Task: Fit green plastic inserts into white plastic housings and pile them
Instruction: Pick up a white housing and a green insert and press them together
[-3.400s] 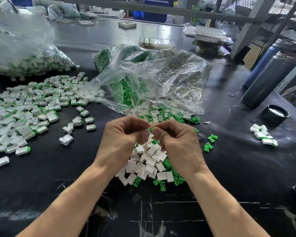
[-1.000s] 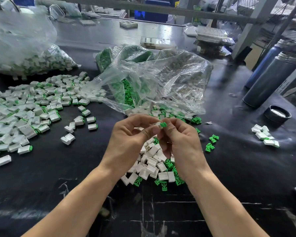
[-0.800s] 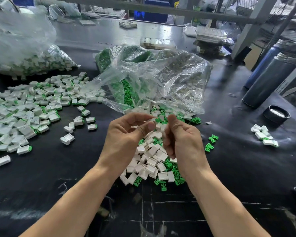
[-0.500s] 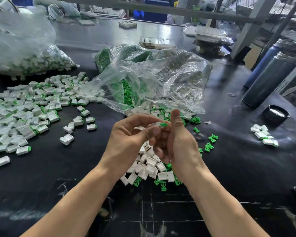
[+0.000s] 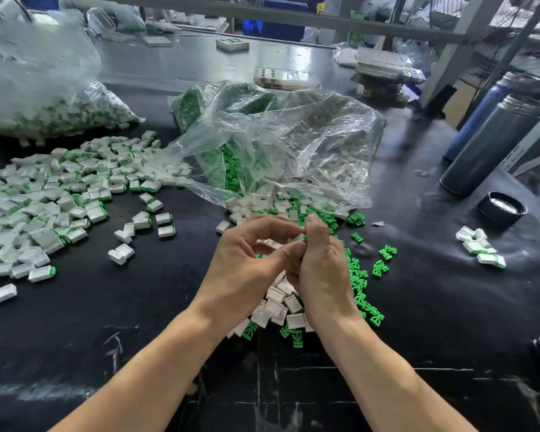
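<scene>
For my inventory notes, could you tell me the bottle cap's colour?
Black, the bottle cap shows best in the head view.

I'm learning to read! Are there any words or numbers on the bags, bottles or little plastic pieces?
No words or numbers can be read here.
Clear plastic bag: no print shows.
Dark grey metal bottle and blue metal bottle: no label shows.
Small white plastic housings and green plastic inserts: any marks are too small to tell.

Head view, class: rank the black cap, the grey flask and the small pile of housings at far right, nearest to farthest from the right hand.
From the right hand:
1. Small pile, on the table to the right.
2. Black cap, right, further back.
3. Grey flask, standing behind the cap, farthest.
</scene>
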### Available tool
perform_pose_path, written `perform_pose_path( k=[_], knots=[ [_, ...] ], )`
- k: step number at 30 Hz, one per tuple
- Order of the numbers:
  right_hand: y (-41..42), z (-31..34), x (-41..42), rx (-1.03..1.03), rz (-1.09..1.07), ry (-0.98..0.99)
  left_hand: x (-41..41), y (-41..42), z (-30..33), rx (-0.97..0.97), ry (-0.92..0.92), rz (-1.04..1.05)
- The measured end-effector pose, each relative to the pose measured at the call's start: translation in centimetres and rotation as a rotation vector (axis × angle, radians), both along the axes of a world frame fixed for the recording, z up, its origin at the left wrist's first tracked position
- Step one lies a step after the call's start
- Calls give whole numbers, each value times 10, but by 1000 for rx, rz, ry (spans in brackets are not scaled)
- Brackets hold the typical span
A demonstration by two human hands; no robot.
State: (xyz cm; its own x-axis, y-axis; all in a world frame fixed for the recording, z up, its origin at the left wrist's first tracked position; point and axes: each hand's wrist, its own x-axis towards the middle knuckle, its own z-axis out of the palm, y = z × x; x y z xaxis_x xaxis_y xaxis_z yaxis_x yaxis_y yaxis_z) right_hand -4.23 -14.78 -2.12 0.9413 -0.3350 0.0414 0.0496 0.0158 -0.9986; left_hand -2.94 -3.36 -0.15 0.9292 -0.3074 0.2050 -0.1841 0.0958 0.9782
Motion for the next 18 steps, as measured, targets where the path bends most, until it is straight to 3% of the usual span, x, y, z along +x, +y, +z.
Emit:
perform_pose_path(
  k=[18],
  knots=[
    [-2, -5, 6, 28, -62, 28, -2, -4, -6, 10, -47, 38]
  ],
)
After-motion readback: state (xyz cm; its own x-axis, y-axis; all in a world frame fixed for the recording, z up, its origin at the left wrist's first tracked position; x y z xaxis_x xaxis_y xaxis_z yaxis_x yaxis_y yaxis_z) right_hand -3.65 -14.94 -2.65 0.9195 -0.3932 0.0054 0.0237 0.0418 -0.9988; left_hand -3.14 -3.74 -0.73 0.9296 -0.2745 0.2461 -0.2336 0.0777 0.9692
